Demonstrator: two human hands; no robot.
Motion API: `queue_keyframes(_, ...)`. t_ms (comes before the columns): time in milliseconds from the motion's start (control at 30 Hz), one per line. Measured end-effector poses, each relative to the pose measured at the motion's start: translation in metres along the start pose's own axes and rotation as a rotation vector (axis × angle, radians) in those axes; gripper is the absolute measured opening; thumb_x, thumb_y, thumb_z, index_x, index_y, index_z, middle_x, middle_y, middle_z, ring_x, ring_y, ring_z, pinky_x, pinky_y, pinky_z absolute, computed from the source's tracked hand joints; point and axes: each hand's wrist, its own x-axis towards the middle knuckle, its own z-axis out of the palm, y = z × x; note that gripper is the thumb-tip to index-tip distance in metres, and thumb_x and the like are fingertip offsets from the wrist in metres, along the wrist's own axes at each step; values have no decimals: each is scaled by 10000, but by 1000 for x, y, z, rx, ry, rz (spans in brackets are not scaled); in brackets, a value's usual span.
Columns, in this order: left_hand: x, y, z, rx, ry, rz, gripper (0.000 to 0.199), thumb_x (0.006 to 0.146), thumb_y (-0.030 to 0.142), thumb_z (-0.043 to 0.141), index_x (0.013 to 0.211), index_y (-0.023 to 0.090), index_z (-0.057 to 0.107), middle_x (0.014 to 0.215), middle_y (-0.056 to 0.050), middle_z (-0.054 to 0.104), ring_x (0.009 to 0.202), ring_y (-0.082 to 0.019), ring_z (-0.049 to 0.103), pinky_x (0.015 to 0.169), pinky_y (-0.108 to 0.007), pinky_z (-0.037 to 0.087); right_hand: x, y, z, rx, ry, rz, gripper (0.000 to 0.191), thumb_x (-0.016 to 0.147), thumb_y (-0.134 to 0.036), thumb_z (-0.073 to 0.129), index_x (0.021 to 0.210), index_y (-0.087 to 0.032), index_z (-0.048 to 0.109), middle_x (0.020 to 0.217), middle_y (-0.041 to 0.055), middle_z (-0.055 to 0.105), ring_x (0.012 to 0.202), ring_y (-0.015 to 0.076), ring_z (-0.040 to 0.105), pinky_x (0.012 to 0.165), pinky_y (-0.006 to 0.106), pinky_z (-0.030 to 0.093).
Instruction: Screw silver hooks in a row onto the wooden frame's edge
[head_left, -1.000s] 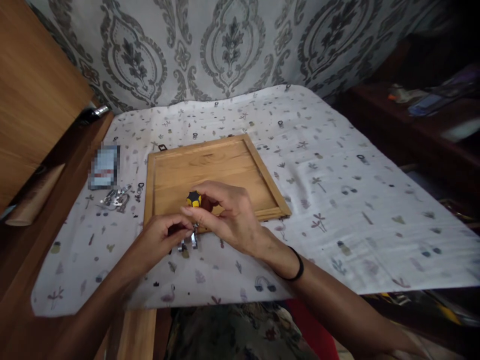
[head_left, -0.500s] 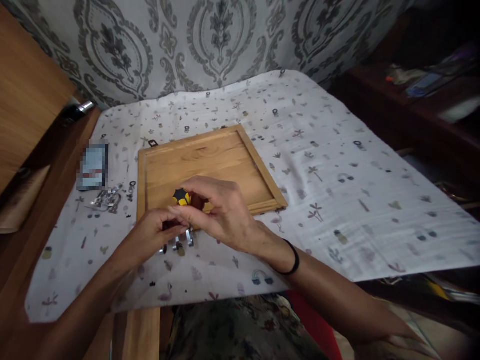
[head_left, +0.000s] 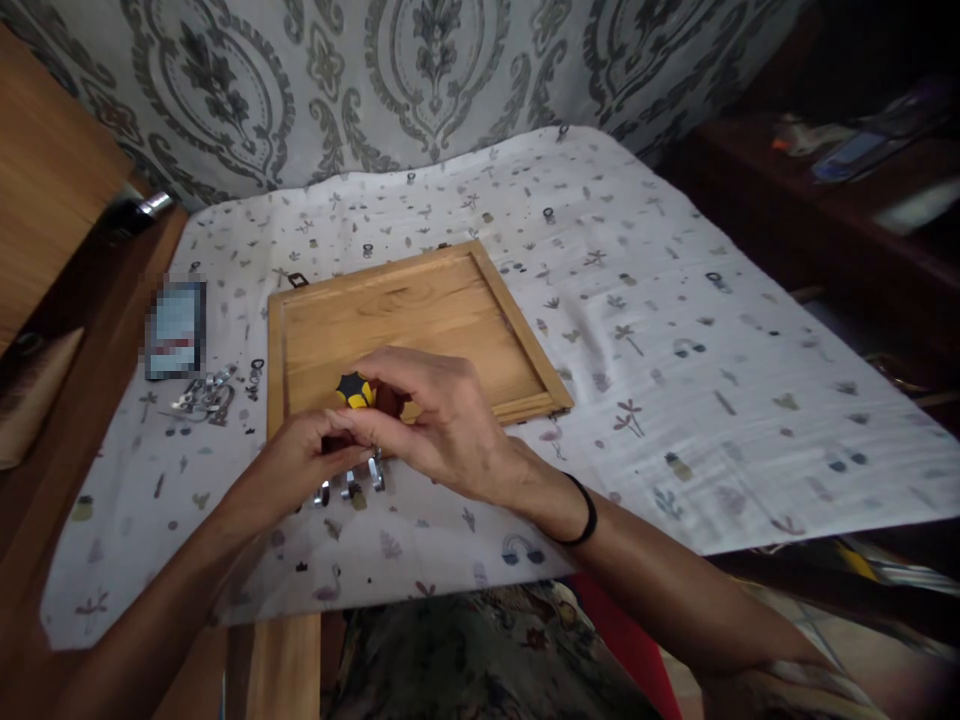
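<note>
My right hand [head_left: 431, 410] is closed round a screwdriver [head_left: 355, 391] with a yellow and black handle, held upright over the near edge of a wooden frame [head_left: 420, 310]. The shaft and tip are hidden by my fingers. My left hand [head_left: 315, 450] pinches close beside it, fingertips touching those of the right; what it holds, if anything, is hidden. Just below my fingers, several shiny metal clips [head_left: 349, 485] stick out at the frame's near side. A dark hanger loop [head_left: 298, 281] shows at the frame's far left corner.
A pile of loose metal pieces [head_left: 202, 395] lies on the patterned cloth [head_left: 645, 320] to the left, near a blurred-out phone-like object [head_left: 176, 328]. Wooden furniture [head_left: 56, 180] borders the left side. Dark shelving [head_left: 817, 230] with assorted items stands at the right.
The view has shifted slightly, so everything sits a little further left and up. Both hands stay at the same place on the frame, with the screwdriver still held.
</note>
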Motion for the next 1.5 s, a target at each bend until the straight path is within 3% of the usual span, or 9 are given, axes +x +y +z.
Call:
queue_keyframes(267, 3, 2, -1, -34, -13, 33, 249, 840, 438, 702, 826, 197, 764, 861, -43, 789, 819, -224, 727, 750, -334, 607, -1, -1, 0, -33, -33, 74, 127, 1007, -343, 654, 937, -237, 644, 825, 8, 663, 713, 154, 614, 691, 287, 527)
queue_keyframes(533, 5, 11, -4, 34, -65, 19, 271, 857, 446, 673, 838, 198, 778, 810, -41, 768, 769, -219, 706, 690, -319, 591, -2, 6, 4, -41, 27, -45, 183, 1025, -379, 614, 937, -221, 643, 790, 1, 664, 664, 145, 604, 636, 286, 513)
queue_keyframes(867, 8, 10, -7, 78, -119, 67, 258, 889, 420, 633, 879, 203, 773, 799, -34, 758, 748, -206, 708, 648, -291, 578, -2, 4, 4, -23, 21, -45, 192, 1027, -348, 617, 871, -238, 592, 748, -15, 627, 649, 138, 568, 630, 287, 501)
queue_keyframes(1200, 4, 13, -7, 69, -89, 51, 265, 872, 435, 647, 835, 198, 760, 803, -31, 758, 756, -204, 698, 683, -309, 581, -2, 4, 4, -15, 24, -56, 195, 1041, -355, 587, 897, -224, 605, 786, 0, 650, 652, 133, 582, 614, 280, 496)
queue_keyframes(1367, -3, 7, -8, 49, -15, 94, 334, 937, 470, 587, 842, 187, 736, 730, -18, 738, 656, -172, 679, 591, -255, 547, -1, 3, 2, -8, 19, -44, 180, 1026, -338, 615, 893, -216, 611, 782, -4, 641, 664, 131, 585, 633, 270, 498)
queue_keyframes(1500, -19, 9, 0, 172, 153, 186, 282, 995, 398, 556, 885, 196, 718, 757, -1, 741, 656, -163, 685, 585, -242, 546, 0, 2, 2, 23, 6, -60, 191, 1030, -319, 613, 879, -204, 602, 781, -11, 625, 668, 115, 572, 633, 249, 483)
